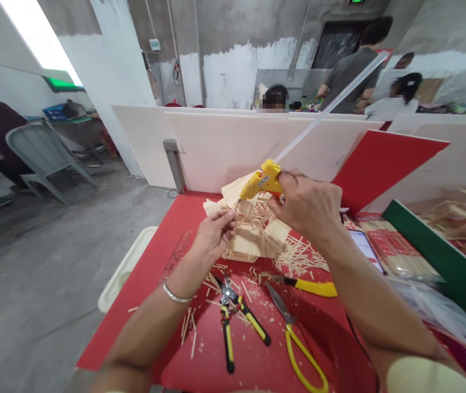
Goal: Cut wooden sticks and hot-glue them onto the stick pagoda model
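A yellow hot glue gun (261,180) is gripped in my right hand (308,204), with a long clear glue stick (335,103) rising from its back. Its nozzle points down and left, close to the fingertips of my left hand (216,232). Those fingers are pinched together, and whatever lies between them is too small or hidden to name. Just beyond and below the hands stands a model made of thin wooden sticks (243,244), with slatted panels and a tangle of sticks. My left wrist wears a silver bangle (175,293).
On the red table (200,349) lie cutting pliers (228,305), yellow-handled scissors (294,333), a yellow-handled knife (314,286), a clear ruler (177,254) and scattered sticks (302,256). A phone (366,248) and bagged sticks (400,245) are at right. White partition boards (224,144) stand behind; people sit beyond.
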`<state>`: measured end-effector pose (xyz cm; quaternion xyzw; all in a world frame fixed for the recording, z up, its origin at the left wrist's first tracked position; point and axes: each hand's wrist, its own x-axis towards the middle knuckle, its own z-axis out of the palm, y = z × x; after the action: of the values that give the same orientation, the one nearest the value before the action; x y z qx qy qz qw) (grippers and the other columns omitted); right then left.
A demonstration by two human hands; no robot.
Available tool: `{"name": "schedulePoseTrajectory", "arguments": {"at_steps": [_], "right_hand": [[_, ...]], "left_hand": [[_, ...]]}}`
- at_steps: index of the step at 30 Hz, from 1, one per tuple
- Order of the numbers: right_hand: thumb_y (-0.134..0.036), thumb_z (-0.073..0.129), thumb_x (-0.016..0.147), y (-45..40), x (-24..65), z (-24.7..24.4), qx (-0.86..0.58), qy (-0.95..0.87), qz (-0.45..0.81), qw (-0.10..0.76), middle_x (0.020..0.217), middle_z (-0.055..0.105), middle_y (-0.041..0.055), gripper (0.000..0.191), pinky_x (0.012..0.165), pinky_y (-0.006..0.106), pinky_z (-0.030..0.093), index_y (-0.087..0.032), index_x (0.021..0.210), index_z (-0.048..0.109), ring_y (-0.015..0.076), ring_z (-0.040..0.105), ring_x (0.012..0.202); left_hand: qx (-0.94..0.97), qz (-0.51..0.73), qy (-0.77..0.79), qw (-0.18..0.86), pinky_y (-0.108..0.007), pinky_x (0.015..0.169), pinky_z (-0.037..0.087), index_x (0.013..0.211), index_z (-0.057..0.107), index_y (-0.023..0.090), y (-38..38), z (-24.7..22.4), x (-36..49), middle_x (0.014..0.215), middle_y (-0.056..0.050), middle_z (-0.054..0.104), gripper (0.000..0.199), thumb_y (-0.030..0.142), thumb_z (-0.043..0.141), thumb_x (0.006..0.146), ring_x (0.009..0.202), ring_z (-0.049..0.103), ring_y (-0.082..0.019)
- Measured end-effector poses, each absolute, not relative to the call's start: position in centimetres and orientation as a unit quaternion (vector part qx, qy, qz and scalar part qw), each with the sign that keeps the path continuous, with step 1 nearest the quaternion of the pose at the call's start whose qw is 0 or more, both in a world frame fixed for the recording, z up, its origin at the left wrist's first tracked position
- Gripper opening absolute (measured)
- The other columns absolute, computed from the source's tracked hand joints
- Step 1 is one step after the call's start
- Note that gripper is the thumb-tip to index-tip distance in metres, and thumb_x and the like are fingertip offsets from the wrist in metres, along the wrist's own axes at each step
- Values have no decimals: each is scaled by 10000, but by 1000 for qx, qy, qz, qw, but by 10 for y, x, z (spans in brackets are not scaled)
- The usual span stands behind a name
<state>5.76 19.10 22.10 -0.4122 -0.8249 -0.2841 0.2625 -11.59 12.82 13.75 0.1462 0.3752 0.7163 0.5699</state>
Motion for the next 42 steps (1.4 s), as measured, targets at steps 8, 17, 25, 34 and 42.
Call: {"name": "schedulePoseTrajectory", "arguments": {"at_steps": [8,17,25,34,42], "right_hand": [[-367,496,865,190,58,222,-411,-827,-279,262,1006,689,100,347,555,321,121,-152,1117,599,182,553,681],[-359,483,877,188,60,222,-408,-831,-278,257,991,692,94,330,553,314,115,-152,1108,596,183,549,688],[-349,499,860,189,58,218,-402,-826,-286,272,950,698,72,295,551,312,105,-169,1069,603,175,554,666],[-324,476,883,189,55,214,-389,-837,-275,270,953,704,66,258,550,321,127,-175,1044,613,169,567,692],[-302,444,903,190,58,214,-389,-832,-278,282,1027,696,62,264,544,325,153,-178,1053,624,172,591,745]], "left_hand": [[161,713,393,558,-140,403,439,789,652,89,127,138,-118,653,-6,635,196,93,811,674,494,561,-58],[164,712,405,549,-135,399,433,777,658,75,127,138,-117,670,-32,653,144,110,784,717,489,550,-53],[162,713,402,551,-138,399,434,783,649,81,127,138,-116,662,-24,644,168,130,796,716,480,544,-50],[155,717,403,547,-149,410,448,778,625,102,123,139,-116,614,6,606,190,133,802,715,482,555,-61],[167,719,397,545,-151,411,441,776,630,100,128,134,-113,625,9,608,170,129,789,724,485,541,-55]]}}
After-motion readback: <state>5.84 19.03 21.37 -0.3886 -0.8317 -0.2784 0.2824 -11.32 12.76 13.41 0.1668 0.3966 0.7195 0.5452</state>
